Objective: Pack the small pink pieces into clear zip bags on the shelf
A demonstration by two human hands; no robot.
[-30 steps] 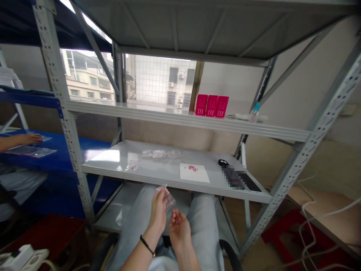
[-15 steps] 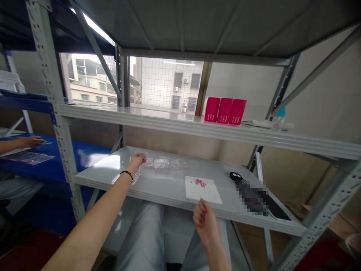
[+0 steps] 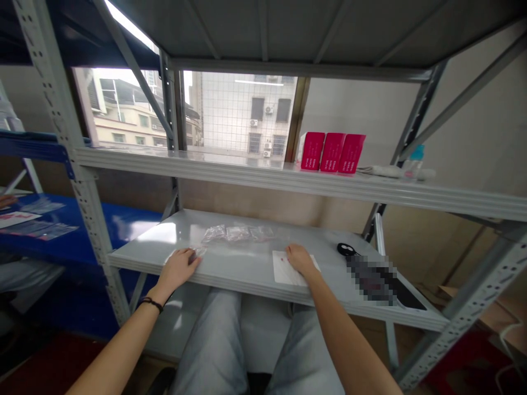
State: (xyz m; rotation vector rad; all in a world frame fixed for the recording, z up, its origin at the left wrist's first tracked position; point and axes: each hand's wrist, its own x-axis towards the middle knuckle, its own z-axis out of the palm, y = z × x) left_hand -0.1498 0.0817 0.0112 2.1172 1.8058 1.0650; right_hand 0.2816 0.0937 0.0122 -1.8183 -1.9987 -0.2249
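On the left of the grey shelf, my left hand (image 3: 180, 267) curls its thumb and fingers at a clear plastic bag (image 3: 199, 252), gripping its near part. My right hand (image 3: 300, 258) rests over a white sheet of paper (image 3: 284, 272), its fingers bent together and pointing down. Small red pieces (image 3: 282, 259) show on the paper beside these fingers; most are covered by the hand. What the right fingertips pinch is hidden. Behind my hands lie several filled clear bags (image 3: 237, 233) in a row, flat on the shelf.
Black-handled scissors (image 3: 346, 249) lie at the right beside a blurred patch and a dark flat object (image 3: 405, 296). Three red boxes (image 3: 332, 152) and a blue-capped bottle (image 3: 413, 161) stand on the upper shelf. Another person's hand (image 3: 7, 201) is at the blue table.
My left hand came back from the row of bags to the nearer bag at the left. My right hand moved forward from the shelf edge onto the red pieces. The view shifted slightly.
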